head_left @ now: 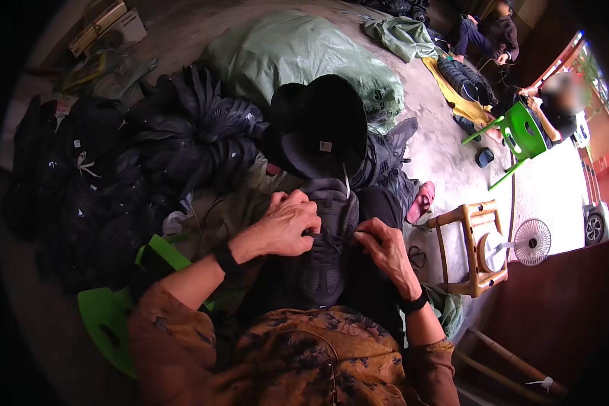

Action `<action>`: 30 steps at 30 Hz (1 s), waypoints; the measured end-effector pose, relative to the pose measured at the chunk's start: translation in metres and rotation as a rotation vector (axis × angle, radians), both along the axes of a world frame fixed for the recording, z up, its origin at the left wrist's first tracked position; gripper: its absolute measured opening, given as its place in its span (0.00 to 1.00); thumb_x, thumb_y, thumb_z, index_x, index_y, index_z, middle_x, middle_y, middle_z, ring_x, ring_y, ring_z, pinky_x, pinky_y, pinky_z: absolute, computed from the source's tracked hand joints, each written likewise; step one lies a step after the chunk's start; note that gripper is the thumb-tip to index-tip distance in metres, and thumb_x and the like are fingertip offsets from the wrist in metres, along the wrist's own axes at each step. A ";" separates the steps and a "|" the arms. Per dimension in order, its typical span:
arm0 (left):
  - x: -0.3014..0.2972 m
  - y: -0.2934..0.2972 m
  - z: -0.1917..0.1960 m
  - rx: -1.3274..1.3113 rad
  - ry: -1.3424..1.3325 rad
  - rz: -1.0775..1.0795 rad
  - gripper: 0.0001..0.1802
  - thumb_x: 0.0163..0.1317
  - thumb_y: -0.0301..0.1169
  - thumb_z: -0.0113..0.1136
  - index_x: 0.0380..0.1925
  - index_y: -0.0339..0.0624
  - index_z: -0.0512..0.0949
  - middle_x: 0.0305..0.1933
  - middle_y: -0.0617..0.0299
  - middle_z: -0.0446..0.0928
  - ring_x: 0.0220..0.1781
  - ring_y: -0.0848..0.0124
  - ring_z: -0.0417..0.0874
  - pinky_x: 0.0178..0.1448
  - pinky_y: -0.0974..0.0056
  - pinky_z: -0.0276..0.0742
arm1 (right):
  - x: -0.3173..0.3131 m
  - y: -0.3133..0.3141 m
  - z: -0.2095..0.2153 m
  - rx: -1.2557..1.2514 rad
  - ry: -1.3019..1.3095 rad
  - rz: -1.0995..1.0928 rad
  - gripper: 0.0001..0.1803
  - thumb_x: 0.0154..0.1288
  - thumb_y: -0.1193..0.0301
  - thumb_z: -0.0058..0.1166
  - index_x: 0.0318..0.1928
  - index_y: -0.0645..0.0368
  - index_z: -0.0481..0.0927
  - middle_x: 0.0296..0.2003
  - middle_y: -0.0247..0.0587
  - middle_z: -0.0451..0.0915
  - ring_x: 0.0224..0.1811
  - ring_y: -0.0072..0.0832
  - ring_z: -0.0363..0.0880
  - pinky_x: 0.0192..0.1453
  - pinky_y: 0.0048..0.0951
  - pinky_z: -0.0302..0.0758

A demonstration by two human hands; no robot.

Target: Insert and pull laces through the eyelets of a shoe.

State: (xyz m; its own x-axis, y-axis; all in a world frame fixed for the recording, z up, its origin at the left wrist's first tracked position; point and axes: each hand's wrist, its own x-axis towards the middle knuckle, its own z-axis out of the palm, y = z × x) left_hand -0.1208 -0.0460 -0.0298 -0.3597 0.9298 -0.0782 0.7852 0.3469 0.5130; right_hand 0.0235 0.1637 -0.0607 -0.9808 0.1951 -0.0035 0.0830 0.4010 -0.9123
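Note:
A dark shoe upper (325,260) lies on my lap between my thighs, with black laces (329,238) crossing its middle. My left hand (287,224) is closed at the left side of the lacing, its fingers curled over the edge; a lace seems to be pinched there, though the fingertips are partly hidden. On the other side my right hand (384,252) pinches a thin black lace between thumb and fingers. Just beyond the shoe upper is a large black curved piece (321,125) with a small white label, its opening facing me.
Piles of black shoe uppers (189,122) lie to the left, before a green sack (298,54). Green plastic chair parts (108,325) stand by my left arm. At right are a bamboo stool (477,247), a small fan (531,241) and a pink slipper (421,201). Two people sit farther off.

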 end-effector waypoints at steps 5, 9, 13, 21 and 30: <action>-0.013 0.000 0.002 -0.076 -0.191 -0.027 0.09 0.48 0.28 0.60 0.32 0.48 0.82 0.41 0.69 0.76 0.62 0.63 0.66 0.66 0.55 0.54 | 0.005 0.005 -0.001 -0.070 -0.033 0.041 0.08 0.68 0.69 0.57 0.40 0.62 0.79 0.25 0.33 0.80 0.25 0.19 0.78 0.29 0.23 0.72; 0.001 -0.004 -0.001 0.039 0.000 -0.013 0.10 0.49 0.34 0.68 0.32 0.47 0.80 0.39 0.66 0.74 0.58 0.62 0.68 0.63 0.54 0.58 | 0.007 0.018 0.006 -0.544 -0.181 0.076 0.07 0.68 0.68 0.58 0.39 0.58 0.80 0.30 0.26 0.81 0.26 0.14 0.76 0.29 0.17 0.70; 0.014 0.001 -0.009 0.113 0.232 0.015 0.16 0.46 0.41 0.72 0.28 0.44 0.79 0.40 0.60 0.73 0.54 0.62 0.68 0.56 0.54 0.62 | 0.010 0.052 -0.009 -1.226 -0.048 0.062 0.08 0.70 0.66 0.55 0.38 0.57 0.76 0.29 0.34 0.80 0.22 0.14 0.74 0.23 0.13 0.67; 0.016 0.002 -0.003 -0.014 0.404 0.002 0.16 0.47 0.42 0.72 0.30 0.44 0.81 0.38 0.61 0.72 0.51 0.61 0.69 0.54 0.56 0.65 | 0.047 0.049 0.016 -0.745 -0.398 0.312 0.09 0.70 0.66 0.55 0.38 0.59 0.78 0.25 0.40 0.81 0.14 0.15 0.67 0.17 0.17 0.63; -0.007 0.004 0.003 -0.158 -0.100 0.029 0.16 0.45 0.37 0.72 0.34 0.44 0.83 0.41 0.66 0.74 0.59 0.63 0.67 0.61 0.54 0.58 | 0.042 0.104 -0.038 -1.342 0.075 -0.154 0.10 0.74 0.65 0.48 0.47 0.56 0.74 0.30 0.40 0.80 0.17 0.19 0.68 0.21 0.17 0.67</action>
